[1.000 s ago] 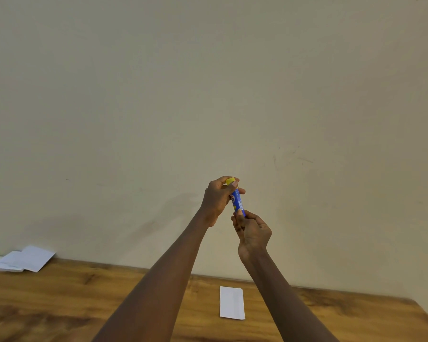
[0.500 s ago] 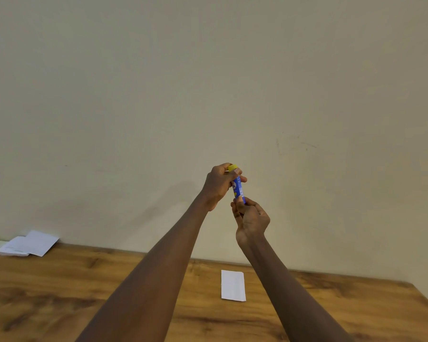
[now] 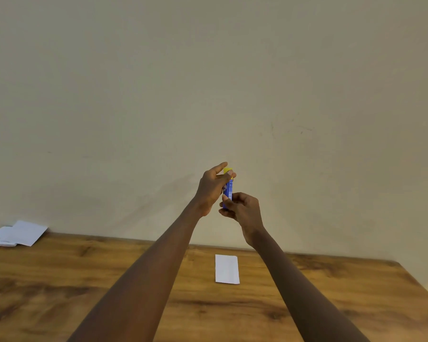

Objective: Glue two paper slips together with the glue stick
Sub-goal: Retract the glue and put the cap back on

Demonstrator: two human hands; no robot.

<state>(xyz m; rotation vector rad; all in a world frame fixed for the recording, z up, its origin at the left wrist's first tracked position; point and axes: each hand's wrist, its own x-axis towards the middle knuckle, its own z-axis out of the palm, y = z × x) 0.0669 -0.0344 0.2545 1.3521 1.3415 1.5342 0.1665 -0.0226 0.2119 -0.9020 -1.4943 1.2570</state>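
Note:
A blue glue stick [image 3: 229, 188] with a yellow cap stands upright in the air, well above the wooden table [image 3: 59, 287]. My right hand [image 3: 244, 209] grips its lower end. My left hand [image 3: 213, 187] pinches the yellow cap at the top, its index finger lifted off. A white paper slip [image 3: 226, 269] lies flat on the table below the hands, between my forearms. Whether it is one slip or two stacked cannot be told.
A small stack of white papers [image 3: 16, 233] lies at the table's back left corner against the plain beige wall [image 3: 208, 82]. The table's right edge slants in at the far right.
Both hands stay together on the glue stick. My left index finger has lifted off the cap, and my right hand has turned around the lower end. The view has tilted slightly.

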